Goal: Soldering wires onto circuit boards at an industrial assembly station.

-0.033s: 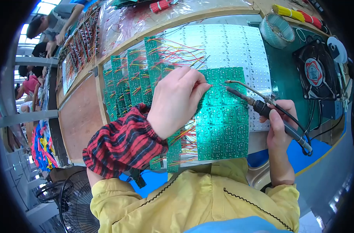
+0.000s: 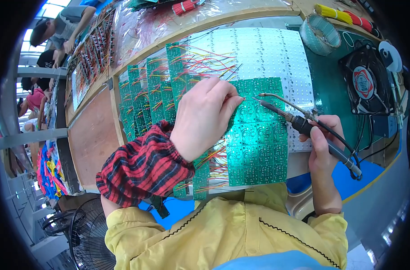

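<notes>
The green circuit panel [image 2: 259, 135] lies on a white perforated sheet [image 2: 268, 51]. Near its upper left corner, the left hand [image 2: 205, 112] presses thumb and finger together; what they pinch, I cannot tell. The right hand [image 2: 321, 143] is closed around a soldering iron [image 2: 301, 125]; farther right stands a black fan [image 2: 366, 83]

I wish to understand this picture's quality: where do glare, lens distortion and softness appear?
Head view: glare brightens the lower-left part of the green circuit-board panel; head view: the wooden rail bows under the fisheye, with black corners around; head view: the far-left background looks soft, while the soldering iron is fairly clear.
</notes>
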### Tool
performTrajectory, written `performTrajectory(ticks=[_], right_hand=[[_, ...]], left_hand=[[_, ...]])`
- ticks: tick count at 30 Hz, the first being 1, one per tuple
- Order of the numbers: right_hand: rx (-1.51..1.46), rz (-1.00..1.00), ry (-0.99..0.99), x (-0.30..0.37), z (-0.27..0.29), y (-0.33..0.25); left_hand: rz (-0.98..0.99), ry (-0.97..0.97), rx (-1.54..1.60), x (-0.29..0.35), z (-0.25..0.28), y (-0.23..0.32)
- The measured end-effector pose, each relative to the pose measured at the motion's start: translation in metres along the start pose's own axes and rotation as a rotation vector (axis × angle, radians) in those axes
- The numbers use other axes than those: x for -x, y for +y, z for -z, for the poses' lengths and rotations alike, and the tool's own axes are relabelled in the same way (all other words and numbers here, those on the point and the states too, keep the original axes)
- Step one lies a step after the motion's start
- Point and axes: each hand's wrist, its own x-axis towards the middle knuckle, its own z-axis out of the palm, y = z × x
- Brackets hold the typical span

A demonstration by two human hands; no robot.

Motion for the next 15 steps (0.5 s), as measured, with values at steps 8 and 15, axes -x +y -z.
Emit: performTrajectory(ticks=[8, 15], right_hand=[[0.012, -0.009, -0.040, -0.0012, 0.0002, -0.0001], [0.058, 0.002, -0.069, -0.0020, -0.0011, 0.0010]], left_hand=[[-0.028, 0.008, -0.037, -0.0017, -0.0036, 0.0009], [-0.037, 0.031, -0.050, -0.0006, -0.0038, 0.0007]])
